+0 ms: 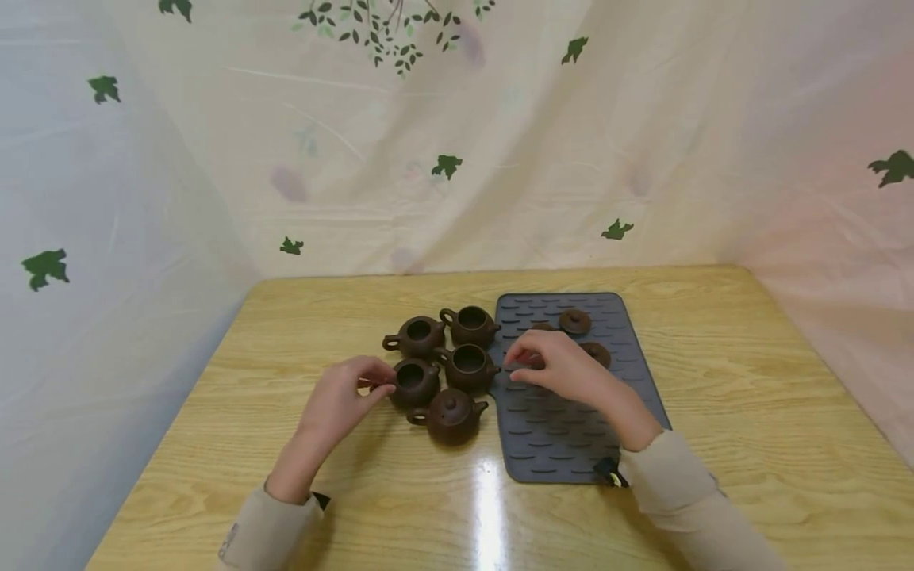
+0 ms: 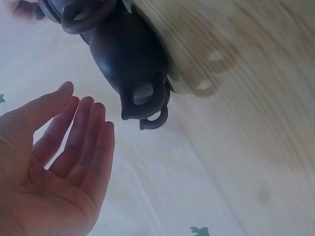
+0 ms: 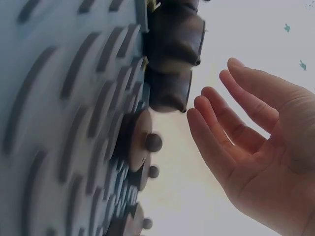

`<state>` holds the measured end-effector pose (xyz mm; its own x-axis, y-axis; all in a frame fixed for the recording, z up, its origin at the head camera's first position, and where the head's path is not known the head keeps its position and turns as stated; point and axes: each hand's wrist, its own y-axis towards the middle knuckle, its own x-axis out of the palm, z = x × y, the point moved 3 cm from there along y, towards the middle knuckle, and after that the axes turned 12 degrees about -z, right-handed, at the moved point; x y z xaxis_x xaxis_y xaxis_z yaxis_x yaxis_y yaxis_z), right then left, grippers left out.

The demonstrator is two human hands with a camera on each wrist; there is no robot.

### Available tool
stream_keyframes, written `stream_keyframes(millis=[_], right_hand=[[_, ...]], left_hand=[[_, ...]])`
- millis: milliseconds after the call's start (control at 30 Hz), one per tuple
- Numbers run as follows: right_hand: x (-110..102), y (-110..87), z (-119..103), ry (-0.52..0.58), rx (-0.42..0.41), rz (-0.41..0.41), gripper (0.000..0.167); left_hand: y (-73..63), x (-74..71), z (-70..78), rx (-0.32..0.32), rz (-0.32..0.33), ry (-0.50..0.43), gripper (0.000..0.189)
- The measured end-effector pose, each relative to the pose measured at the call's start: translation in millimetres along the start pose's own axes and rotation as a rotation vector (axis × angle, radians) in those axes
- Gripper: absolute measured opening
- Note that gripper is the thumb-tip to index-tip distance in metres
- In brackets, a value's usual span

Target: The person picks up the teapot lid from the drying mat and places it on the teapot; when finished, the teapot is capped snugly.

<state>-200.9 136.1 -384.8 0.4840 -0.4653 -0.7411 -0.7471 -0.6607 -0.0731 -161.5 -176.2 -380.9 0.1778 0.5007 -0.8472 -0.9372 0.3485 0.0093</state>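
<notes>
My left hand (image 1: pixel 337 400) is half curved, thumb apart from fingers, and it holds nothing; its fingertips come just beside the left pot (image 1: pixel 416 390). My right hand (image 1: pixel 562 363) is also relaxed and has hold of nothing, hanging above the grey mat (image 1: pixel 553 458).

The five pots stand in a tight group on the table (image 1: pixel 236 404). The front pot (image 1: pixel 452 425) has its lid (image 1: pixel 451 404) on. The left pot, the middle pot (image 1: pixel 469 374), the back left pot (image 1: pixel 419 339) and the back right pot (image 1: pixel 474 328) show bare mouths.

The nearness of the pots worries me most. If I pull one by its handle, I think a spout or handle could catch its neighbour and turn it, or knock a chip from it.

At least three loose lids (image 1: pixel 574 322) lie on the mat. If my right hand drops too low or goes sideways without care, it could push them together, or roll one off its place. My hand partly hides this area in the head view, so a blind touch is possible. Also, should my right sleeve (image 1: pixel 667 476) drag the mat, its edge may nudge the middle pot.
</notes>
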Motion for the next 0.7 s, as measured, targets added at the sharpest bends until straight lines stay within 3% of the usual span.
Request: stream_keyframes(millis=[467, 700], right_hand=[[-6.1, -12.1, 33.1, -0.018, 0.125, 0.041, 0.017], [-6.6, -14.8, 46.2, -0.032, 0.144, 0.045, 0.016]], left_hand=[[3.6, 4.9, -12.4, -0.051, -0.008, 0.022, 0.015], [5.1, 9.0, -15.1, -0.071, -0.026, 0.026, 0.014]])
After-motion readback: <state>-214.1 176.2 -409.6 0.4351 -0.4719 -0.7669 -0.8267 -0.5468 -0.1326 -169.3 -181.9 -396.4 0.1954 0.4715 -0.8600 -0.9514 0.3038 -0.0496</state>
